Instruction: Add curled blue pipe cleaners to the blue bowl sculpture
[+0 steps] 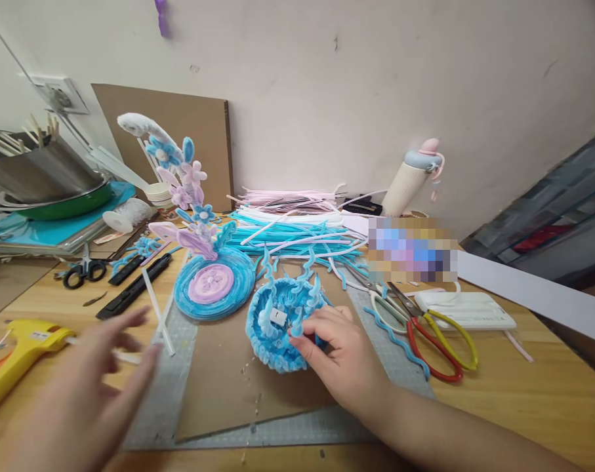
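Head view: the right hand (346,357) has its thumb and fingertips pinched together on a small blue curl (298,322) at the near right part of a fuzzy blue bowl (260,351). The bowl is in the middle of the scene, with its open side facing up. More blue curls poke up around its far edge, and a little white block (278,317) sits inside. I can't tell if the bowl rests on the brown cardboard sheet (218,393) below it or is held just over it. The left hand (88,387) is blurry and well apart from the bowl, at the near left, with its thumb and fingers spread apart. Just left of it lies a yellow glue gun (31,344), and a white stick (160,316) lies a bit farther off. The cardboard lies on a gray cutting mat (327,426). Far and left of the bowl, a round blue base (213,311) with a pink middle has a tall stem of blue and pink flowers (193,173). To the right are scissors with red and yellow handles (439,351), a wavy blue stem (400,344) and a flat white box (467,310). Behind the bowl are piles of blue fuzzy stems (277,234) and pink fuzzy stems (287,198). A pale bottle (405,187) leans at the far right. At the far left, a metal pot (46,172) holds thin wooden sticks (12,142).
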Motion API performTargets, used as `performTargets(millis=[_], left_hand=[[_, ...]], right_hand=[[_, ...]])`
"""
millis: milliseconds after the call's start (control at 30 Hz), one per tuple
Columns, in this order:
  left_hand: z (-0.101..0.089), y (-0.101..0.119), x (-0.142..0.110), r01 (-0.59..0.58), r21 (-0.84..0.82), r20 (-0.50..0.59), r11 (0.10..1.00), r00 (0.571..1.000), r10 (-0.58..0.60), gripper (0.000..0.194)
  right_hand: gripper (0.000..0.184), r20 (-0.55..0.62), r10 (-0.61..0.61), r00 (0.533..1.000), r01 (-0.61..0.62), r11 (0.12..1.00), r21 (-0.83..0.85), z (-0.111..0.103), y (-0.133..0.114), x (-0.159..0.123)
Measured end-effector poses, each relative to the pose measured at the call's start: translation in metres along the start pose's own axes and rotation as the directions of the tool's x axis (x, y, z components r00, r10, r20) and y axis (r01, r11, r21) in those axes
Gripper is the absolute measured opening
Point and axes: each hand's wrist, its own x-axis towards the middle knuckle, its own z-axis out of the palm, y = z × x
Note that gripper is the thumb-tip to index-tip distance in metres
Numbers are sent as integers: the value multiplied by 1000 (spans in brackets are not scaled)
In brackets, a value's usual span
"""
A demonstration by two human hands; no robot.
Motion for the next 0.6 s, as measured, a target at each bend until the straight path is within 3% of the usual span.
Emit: performTargets(millis=[67, 167, 267, 367, 600], left_hand=[[16, 40, -12, -61, -205, 178, 977, 979, 98, 50], [42, 72, -20, -115, -408, 223, 906, 949, 221, 57], [63, 85, -15, -42, -532, 301, 846, 924, 235, 77], [71, 96, -2, 40, -630, 355, 775, 903, 242, 86], [72, 107, 23, 41, -604, 422, 796, 863, 276, 92]], right_hand=[[14, -3, 1, 1000, -1, 1000, 1, 0, 1, 0], [15, -3, 2, 1000, -2, 1000, 6, 1, 2, -1], [16, -11, 9, 1000, -9, 1000, 20, 1, 2, -3], [16, -20, 23, 1000, -23, 999, 34, 0, 4, -3], [11, 2, 57, 998, -57, 998, 40, -3, 8, -2]])
